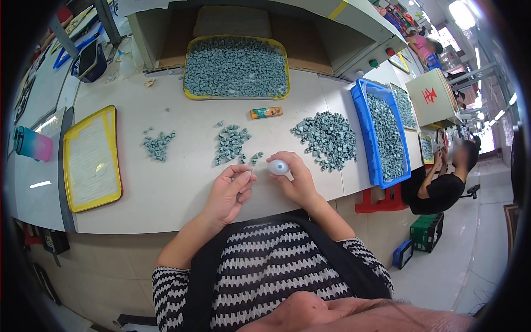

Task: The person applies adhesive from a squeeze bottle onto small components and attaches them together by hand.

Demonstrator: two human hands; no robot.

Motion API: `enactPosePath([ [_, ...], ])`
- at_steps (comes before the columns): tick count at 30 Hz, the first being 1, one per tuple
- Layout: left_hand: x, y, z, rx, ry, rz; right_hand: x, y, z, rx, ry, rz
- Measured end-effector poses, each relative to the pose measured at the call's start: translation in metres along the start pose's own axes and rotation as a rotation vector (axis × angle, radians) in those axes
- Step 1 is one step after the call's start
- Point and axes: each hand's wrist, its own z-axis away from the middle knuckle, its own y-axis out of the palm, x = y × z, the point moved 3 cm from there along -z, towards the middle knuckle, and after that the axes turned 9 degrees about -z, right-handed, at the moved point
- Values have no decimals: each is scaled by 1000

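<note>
My left hand (pixel 229 191) rests on the white table (pixel 166 188), its fingertips pinched on a small grey-green part. My right hand (pixel 293 177) holds a small white, egg-shaped object (pixel 279 167) with a pale blue middle, just right of the left hand. A few loose grey-green parts (pixel 255 157) lie right in front of both hands. Beyond them are three heaps of the same parts: a small one (pixel 159 145) to the left, a middle one (pixel 231 143), and a larger one (pixel 327 138) to the right.
A yellow-rimmed tray (pixel 237 67) full of parts stands at the back; an empty yellow-rimmed tray (pixel 91 157) lies left. A blue bin (pixel 384 133) of parts is on the right. An orange packet (pixel 266 112) lies mid-table. A teal-pink bottle (pixel 32 144) is far left. Another person (pixel 442 185) sits right.
</note>
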Motion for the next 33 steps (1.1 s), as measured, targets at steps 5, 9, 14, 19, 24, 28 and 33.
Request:
enactPosePath([
  [5,-3,7,1,17,-15,-1,4,-11,4,11,64,148],
  [9,-2,7,2,35,6,-47,5,-23,1,18,-76,261],
  [14,-1,3,2,33,26,6,17,-35,-2,-25,-187,375],
  [19,-1,3,1,30,60,-19,28,-35,-4,-55,-279,463],
  [24,-1,1,0,25,64,-41,35,-33,-6,-87,-361,605],
  [28,-2,3,3,-5,73,-79,40,-34,-5,-80,-377,635],
  [33,-2,2,3,-43,77,-95,46,-33,-5,-59,-366,666],
])
